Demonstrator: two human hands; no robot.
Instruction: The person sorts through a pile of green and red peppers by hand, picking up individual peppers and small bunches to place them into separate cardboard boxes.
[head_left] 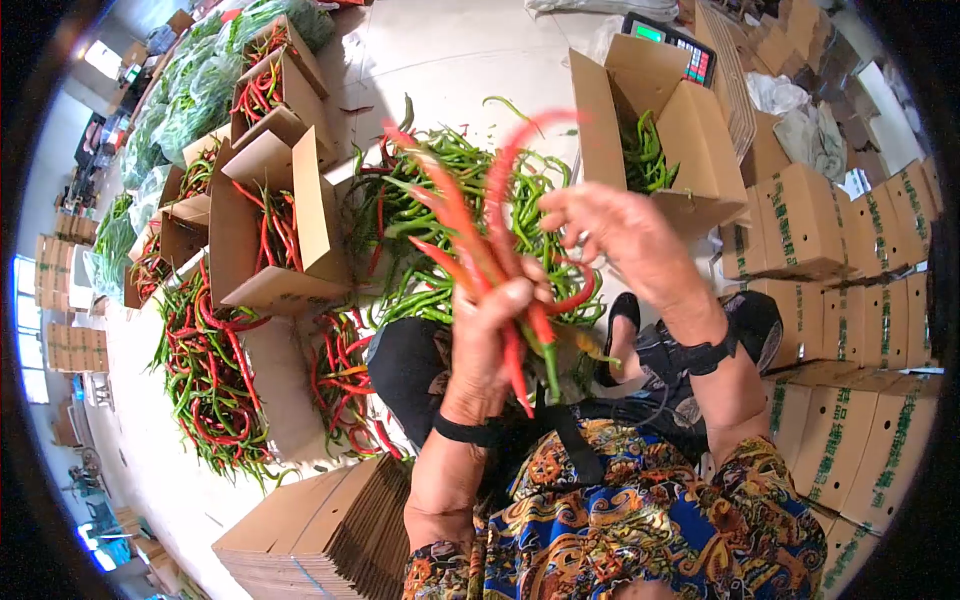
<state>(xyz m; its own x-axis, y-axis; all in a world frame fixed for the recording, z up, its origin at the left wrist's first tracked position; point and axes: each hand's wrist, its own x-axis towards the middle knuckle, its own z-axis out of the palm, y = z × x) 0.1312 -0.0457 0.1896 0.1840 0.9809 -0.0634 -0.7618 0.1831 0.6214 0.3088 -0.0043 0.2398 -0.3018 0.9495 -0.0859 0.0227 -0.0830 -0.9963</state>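
Grip is divided unevenly between the two hands. The left hand (490,335) is clenched around the bunch of red peppers (470,235), with its fingers wrapped at the stem end. The stems hang just below the fist and the pointed ends fan upward and away from the body. Holding the bunch low on the stems appears to keep the peppers aligned and leaves their length free for handling.

The right hand (610,235) sits at the upper right side of the bunch, its fingers loosely spread and curled toward the peppers. One curved red pepper runs just under its palm. Motion blur hides whether these fingers pinch a pepper or only rest against the bunch, so this cannot be told.

The bunch is held in the air above the lap, directly over the heap of green peppers (400,290), which lies on the floor (450,60) just in front of the knees, within arm's reach.

- Right of the heap: an open carton (690,120) holding green peppers, flaps up so the mouth faces the person.
- Left of the heap: cartons of red peppers (320,210), also open-topped, apparently keeping the colours apart.
- Further left: a loose mixed heap (210,380) of red and green peppers on the floor.
- Near the left elbow: a stack of flat cartons (320,540).
- Along the right side: closed cartons (800,220), stacked.
- Behind the open carton: a scale (670,45).
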